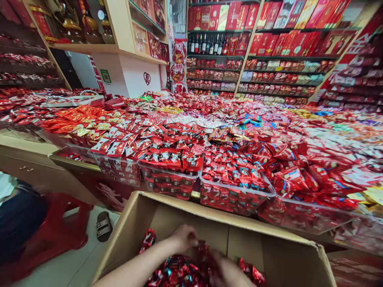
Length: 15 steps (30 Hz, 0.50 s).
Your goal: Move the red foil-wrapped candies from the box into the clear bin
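Observation:
Both my hands are down inside an open cardboard box at the bottom of the view. The box holds several red foil-wrapped candies. My left hand is curled closed over the candies near the box's far wall. My right hand lies lower and to the right among the candies and is smeared by motion, so its fingers do not show clearly. What either hand grips is hidden by the wrappers.
Clear plastic bins heaped with red candy packets stand just beyond the box on a wide display. Shelves of red gift boxes and bottles line the back wall. At left a person sits on a red plastic stool on the tiled floor.

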Available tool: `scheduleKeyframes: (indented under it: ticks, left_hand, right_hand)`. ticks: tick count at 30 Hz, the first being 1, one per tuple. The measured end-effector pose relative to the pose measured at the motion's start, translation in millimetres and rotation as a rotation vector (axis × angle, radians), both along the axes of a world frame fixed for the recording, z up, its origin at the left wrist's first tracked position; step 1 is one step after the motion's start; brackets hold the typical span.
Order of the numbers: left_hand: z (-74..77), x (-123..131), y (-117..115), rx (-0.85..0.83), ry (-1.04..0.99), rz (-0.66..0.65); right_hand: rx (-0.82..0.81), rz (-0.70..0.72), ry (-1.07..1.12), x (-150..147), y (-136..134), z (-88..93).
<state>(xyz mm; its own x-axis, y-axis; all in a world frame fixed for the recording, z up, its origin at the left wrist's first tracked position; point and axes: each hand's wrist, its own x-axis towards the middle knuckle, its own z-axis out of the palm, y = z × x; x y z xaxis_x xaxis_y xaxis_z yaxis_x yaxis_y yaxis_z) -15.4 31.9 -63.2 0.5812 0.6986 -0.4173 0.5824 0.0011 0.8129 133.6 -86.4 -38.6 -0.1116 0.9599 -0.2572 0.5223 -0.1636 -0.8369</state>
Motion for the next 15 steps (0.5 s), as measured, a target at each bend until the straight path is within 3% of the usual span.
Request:
scheduleKeyframes:
  ticks: [6, 10, 15]
  left_hand:
    - [33.7, 12.7, -5.7, -0.239, -0.336, 0.104]
    - [49.9, 12.8, -15.7, -0.320, -0.430, 0.139]
    - [52.7, 15.1, -18.2, -0.388, -0.488, 0.167]
  right_hand:
    - [-0.066, -0.275, 0.554, 7.7, 15.4, -3.2]
    - [-0.009, -0.348, 0.564, 5.3, 14.4, 12.7]
    - [-0.016, -0.383, 0.570, 7.0, 13.6, 20.0]
